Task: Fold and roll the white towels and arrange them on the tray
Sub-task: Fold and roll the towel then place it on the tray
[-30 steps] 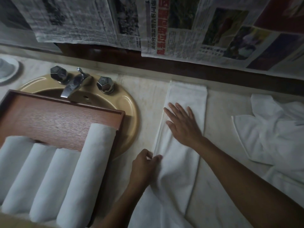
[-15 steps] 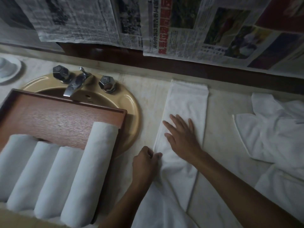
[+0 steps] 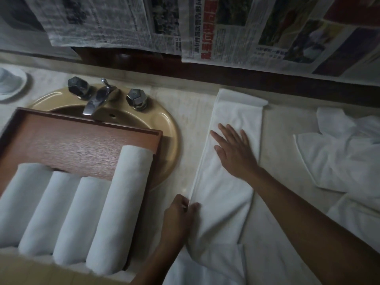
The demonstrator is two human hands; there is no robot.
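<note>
A white towel [image 3: 236, 112], folded into a long narrow strip, lies on the pale counter and runs from the back wall toward me. My right hand [image 3: 232, 149] lies flat on its middle with straight, spread fingers. My left hand [image 3: 181, 212] pinches the strip's left edge nearer to me. A brown wooden tray [image 3: 78, 145] sits over the sink at the left and holds several rolled white towels [image 3: 115, 202] side by side.
A heap of unfolded white towels [image 3: 345, 157] lies on the counter at the right. The tan sink [image 3: 166, 128] with a metal tap [image 3: 96, 99] is behind the tray. A white dish [image 3: 12, 85] sits at far left. Newspaper sheets [image 3: 246, 27] hang on the wall.
My right hand slid toward me along the strip, then back away from me toward the wall. My left hand kept its pinch on the left edge.
</note>
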